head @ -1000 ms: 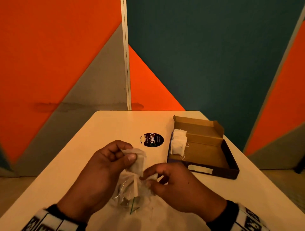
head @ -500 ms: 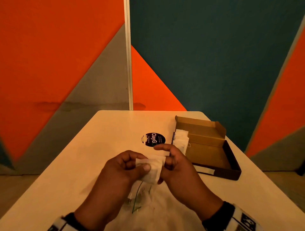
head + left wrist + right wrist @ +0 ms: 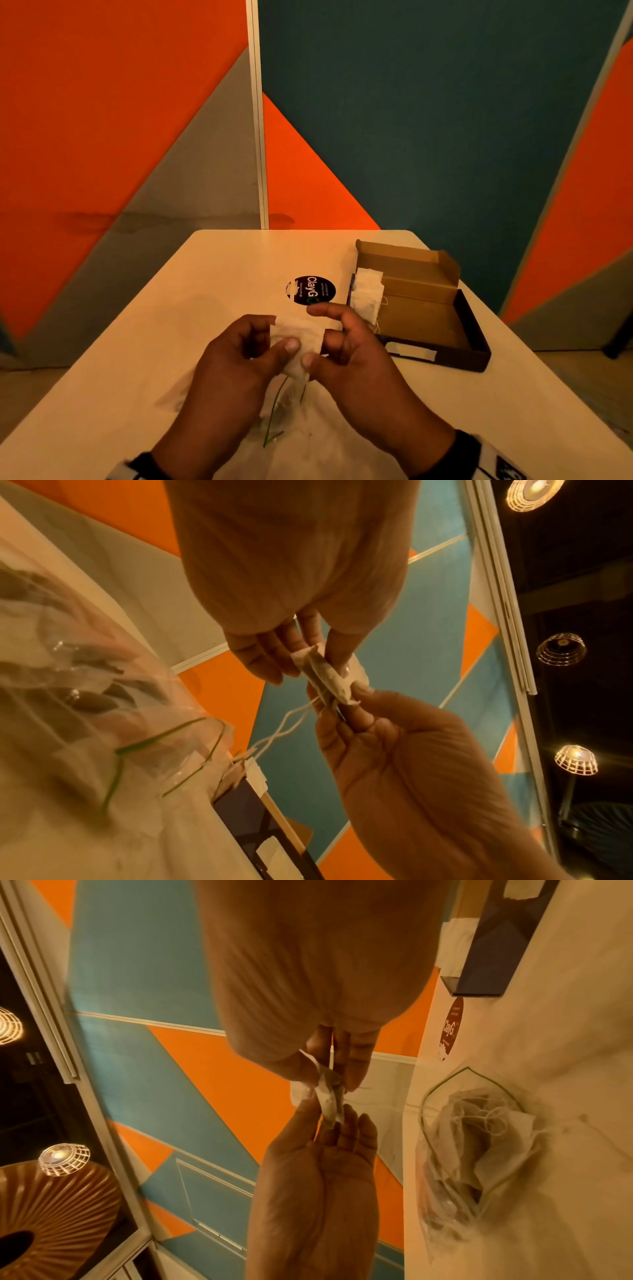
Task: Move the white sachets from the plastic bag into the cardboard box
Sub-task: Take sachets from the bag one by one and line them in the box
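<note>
A white sachet (image 3: 297, 337) with a loose string is pinched from both sides above the table. My left hand (image 3: 277, 334) grips its left edge between thumb and fingers, and my right hand (image 3: 317, 337) pinches its right edge. The left wrist view shows the sachet (image 3: 330, 676) folded between both thumbs. The clear plastic bag (image 3: 479, 1145), green-edged mouth open, lies on the table under the hands with several sachets inside. The open cardboard box (image 3: 421, 318) sits to the right, holding a few sachets (image 3: 368, 294) at its left end.
A round black sticker (image 3: 310, 290) marks the white table (image 3: 171, 342) just beyond the hands. The box's lid flap (image 3: 407, 262) stands up at its far side. Orange, grey and teal wall panels rise behind the table's far edge.
The left hand lifted a sachet up out of the bag and forward. The right hand left the bag and took hold of the sachet's other edge.
</note>
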`<state>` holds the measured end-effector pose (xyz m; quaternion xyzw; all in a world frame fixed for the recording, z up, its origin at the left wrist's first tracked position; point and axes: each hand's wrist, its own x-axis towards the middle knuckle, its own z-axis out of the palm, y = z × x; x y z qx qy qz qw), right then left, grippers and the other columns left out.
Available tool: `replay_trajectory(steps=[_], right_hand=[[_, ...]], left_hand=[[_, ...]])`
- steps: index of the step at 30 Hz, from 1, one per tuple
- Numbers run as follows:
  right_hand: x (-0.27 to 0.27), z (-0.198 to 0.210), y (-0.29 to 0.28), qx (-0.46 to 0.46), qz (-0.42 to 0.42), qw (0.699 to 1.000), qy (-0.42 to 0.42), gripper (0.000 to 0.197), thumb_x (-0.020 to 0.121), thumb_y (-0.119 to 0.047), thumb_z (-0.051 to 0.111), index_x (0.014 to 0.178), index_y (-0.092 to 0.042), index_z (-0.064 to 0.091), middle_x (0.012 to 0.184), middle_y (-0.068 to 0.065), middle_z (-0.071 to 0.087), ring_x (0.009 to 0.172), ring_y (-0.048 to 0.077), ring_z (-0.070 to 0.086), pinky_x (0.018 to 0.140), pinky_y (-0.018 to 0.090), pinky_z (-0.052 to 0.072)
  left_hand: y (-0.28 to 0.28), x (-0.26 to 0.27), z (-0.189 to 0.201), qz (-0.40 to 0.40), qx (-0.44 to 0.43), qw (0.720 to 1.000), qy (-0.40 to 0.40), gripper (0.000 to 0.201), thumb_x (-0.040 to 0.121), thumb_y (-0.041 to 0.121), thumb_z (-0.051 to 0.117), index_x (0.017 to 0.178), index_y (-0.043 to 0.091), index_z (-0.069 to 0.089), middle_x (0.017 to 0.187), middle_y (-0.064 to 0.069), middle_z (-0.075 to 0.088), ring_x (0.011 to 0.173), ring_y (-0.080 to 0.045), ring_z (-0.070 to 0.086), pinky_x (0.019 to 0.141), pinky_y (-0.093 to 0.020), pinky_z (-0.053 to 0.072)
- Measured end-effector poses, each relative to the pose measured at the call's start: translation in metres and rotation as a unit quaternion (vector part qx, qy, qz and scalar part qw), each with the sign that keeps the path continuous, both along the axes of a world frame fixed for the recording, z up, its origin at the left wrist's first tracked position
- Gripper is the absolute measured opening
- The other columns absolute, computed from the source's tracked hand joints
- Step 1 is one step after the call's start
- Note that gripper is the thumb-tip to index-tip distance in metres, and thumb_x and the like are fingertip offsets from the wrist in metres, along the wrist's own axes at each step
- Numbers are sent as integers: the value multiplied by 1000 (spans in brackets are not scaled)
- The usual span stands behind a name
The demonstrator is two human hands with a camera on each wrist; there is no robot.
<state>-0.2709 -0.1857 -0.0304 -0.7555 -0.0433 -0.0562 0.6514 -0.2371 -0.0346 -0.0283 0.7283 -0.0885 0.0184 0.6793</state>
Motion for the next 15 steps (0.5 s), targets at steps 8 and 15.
replay_trajectory(steps=[8,15], right_hand=[[0,-6,-2,33,-66,997,-15,38,81,-15,78,106,-37,59,99,-19,73,92,1,70,78,25,60],[-1,4,-12,-24,-88,996,-7,24,82,-16,77,100,-30,68,95,-13,76,87,4,71,81,28,59]], left_hand=[[-3,-1,5,-14,-29,999,-9,6,88,14,69,90,15,75,84,-5,77,78,-21,73,73,-32,58],[10,3,8,-99,81,991,-24,29,83,37,70,111,35,66,101,11,75,90,-11,71,75,-24,55]])
